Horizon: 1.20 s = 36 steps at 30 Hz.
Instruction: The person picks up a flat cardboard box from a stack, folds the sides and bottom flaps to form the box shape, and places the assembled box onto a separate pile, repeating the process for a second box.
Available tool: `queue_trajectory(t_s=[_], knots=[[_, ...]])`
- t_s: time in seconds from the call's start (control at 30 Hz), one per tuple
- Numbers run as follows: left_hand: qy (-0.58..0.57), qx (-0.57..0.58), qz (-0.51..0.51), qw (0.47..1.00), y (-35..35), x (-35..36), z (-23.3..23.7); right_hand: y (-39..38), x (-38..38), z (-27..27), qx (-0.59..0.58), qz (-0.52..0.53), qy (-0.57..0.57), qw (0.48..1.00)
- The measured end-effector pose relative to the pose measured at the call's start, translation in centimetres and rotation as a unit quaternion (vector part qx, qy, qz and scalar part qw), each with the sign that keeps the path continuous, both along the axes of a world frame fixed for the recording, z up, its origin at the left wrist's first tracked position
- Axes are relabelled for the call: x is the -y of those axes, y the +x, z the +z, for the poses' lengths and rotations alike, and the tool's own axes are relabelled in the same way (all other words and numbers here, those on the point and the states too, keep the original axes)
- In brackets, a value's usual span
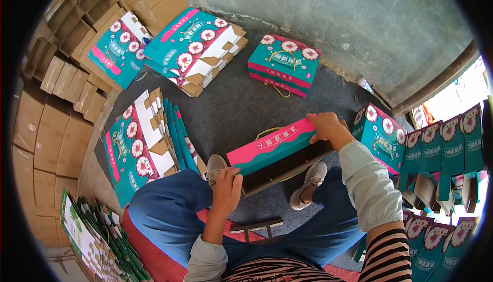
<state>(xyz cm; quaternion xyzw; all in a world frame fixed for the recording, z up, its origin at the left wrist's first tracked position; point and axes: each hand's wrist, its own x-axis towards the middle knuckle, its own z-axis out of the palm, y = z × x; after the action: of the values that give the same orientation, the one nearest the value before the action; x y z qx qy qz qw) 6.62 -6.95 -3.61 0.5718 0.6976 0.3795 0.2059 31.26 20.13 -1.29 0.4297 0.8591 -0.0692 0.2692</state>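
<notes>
Our right hand (326, 127) is clamped on one end of an open pink-and-teal carton (272, 141), which lies between our hands. Our left hand (226, 192) touches its other end; whether it grips, we cannot tell. Uneven pressure could crease the cardboard.

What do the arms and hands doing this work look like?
Human ones: the left hand and right hand are bare, without gloves. Pale grey-green oversleeves, gathered at the ends, cover the forearms; a black-and-pinkish striped sleeve shows above the right one.
</notes>
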Motion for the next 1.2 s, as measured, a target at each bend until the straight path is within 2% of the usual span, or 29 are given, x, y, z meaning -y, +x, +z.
queue_trajectory(t_s=[0.1,0.2,0.3,0.4,0.43,0.63,0.73,0.83,0.87,0.9,0.93,0.97,1.07,1.13,1.17,1.2], knots=[[-0.019,0.013,-0.016,1.000,0.1,-0.2,-0.1,-0.5,0.2,-1.0,0.002,0.036,0.064,0.997],[-0.069,-0.076,-0.058,0.993,0.4,-0.8,0.4,-1.0,0.4,-2.9,0.034,0.096,0.100,0.990],[-0.087,-0.083,-0.079,0.990,0.1,-1.9,-0.1,-0.7,0.8,-3.1,0.022,0.098,0.117,0.988],[-0.081,-0.239,-0.084,0.964,0.5,-2.2,-1.8,-1.0,0.9,-2.9,0.022,0.095,0.117,0.988],[-0.075,-0.252,-0.068,0.962,0.4,-2.3,-2.4,-1.0,1.0,-2.9,0.010,0.094,0.118,0.989],[-0.085,-0.279,-0.043,0.956,0.3,-2.6,-4.7,-0.5,1.0,-2.7,-0.017,0.085,0.122,0.989],[-0.075,-0.279,-0.042,0.956,0.2,-2.6,-4.7,0.6,0.3,-0.5,-0.077,0.107,0.189,0.973],[-0.062,-0.275,-0.029,0.959,0.2,-2.6,-5.3,3.1,-1.3,1.3,-0.080,-0.091,0.167,0.978],[-0.058,-0.276,-0.024,0.959,0.2,-2.7,-5.5,4.5,-1.7,1.3,-0.088,-0.131,0.133,0.978],[-0.056,-0.278,-0.019,0.959,0.2,-2.8,-5.6,5.4,-2.0,1.4,-0.150,-0.209,0.006,0.966],[-0.054,-0.280,-0.013,0.958,0.2,-2.8,-5.7,6.1,-2.2,1.3,-0.210,-0.282,-0.121,0.929],[-0.051,-0.279,-0.011,0.959,0.2,-2.9,-5.7,6.6,-2.4,1.1,-0.265,-0.345,-0.244,0.867],[-0.043,-0.276,-0.003,0.960,0.2,-3.0,-5.7,5.0,-0.8,0.2,-0.299,-0.334,-0.338,0.828],[-0.035,-0.274,0.001,0.961,0.2,-3.1,-5.8,4.2,-0.5,-0.4,-0.157,-0.126,-0.231,0.952],[-0.032,-0.274,0.002,0.961,0.1,-3.1,-5.8,3.9,-0.2,-0.7,-0.080,-0.018,-0.169,0.982],[-0.028,-0.274,0.002,0.961,0.1,-3.2,-5.9,3.7,0.3,-1.1,-0.038,-0.016,-0.101,0.994]])
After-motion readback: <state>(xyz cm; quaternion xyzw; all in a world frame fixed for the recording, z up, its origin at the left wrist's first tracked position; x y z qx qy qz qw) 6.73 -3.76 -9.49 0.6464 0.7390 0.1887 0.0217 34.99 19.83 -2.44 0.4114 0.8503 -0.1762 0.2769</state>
